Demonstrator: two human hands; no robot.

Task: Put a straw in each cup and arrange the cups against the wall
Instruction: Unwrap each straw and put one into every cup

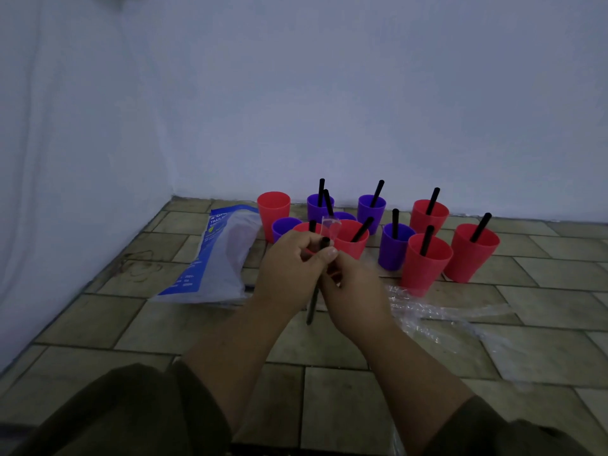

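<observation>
Several red and purple cups stand on the tiled floor near the wall. Most hold a black straw, such as the front red cup (426,261). The back-left red cup (273,209) and a purple cup (285,228) in front of it show no straw. Both my hands meet in front of the cups on one black straw (312,304) in a clear wrapper (330,227). My left hand (289,268) grips its upper part. My right hand (352,297) pinches it just below the top, thumb up. The straw's lower end hangs below my hands.
A blue and white plastic bag (220,258) lies on the floor to the left of the cups. Crumpled clear wrappers (441,311) lie to the right, in front of the cups. The wall (362,110) runs behind the cups and meets a draped side at the left corner.
</observation>
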